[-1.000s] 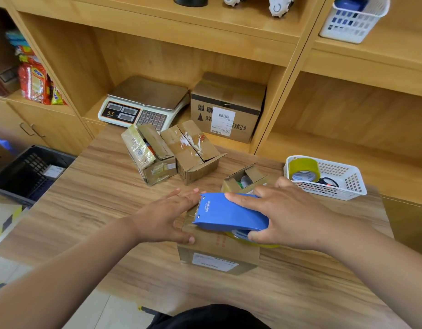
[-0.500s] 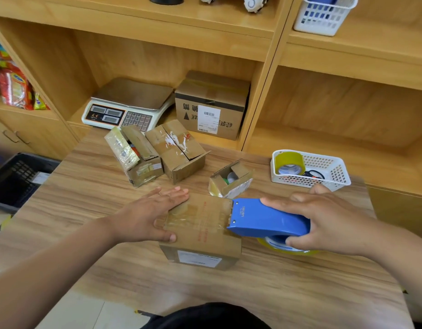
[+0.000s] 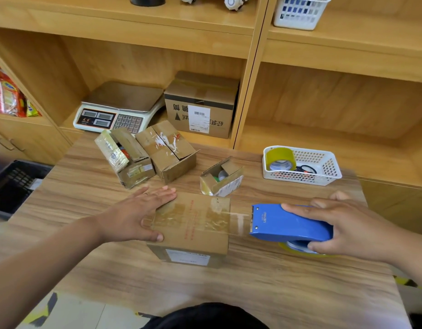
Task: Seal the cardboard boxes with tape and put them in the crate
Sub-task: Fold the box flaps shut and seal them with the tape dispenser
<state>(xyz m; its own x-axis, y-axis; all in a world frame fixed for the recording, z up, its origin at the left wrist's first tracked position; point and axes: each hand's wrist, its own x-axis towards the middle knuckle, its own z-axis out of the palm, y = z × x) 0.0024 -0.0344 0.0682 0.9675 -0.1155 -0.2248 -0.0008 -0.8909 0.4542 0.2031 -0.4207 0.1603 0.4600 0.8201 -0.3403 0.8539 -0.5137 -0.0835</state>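
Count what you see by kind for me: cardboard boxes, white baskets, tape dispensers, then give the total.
Cardboard boxes: 5 (box being taped, small open box, flap-open box, box beside it, shelf box)
White baskets: 2 (table basket, top-shelf basket)
Tape dispensers: 1 (blue dispenser)
Total: 8

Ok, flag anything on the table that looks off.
Left box sits tilted with its flaps open. Middle box has torn white tape scraps across its top. Small box lies on its side, open, with its contents showing.
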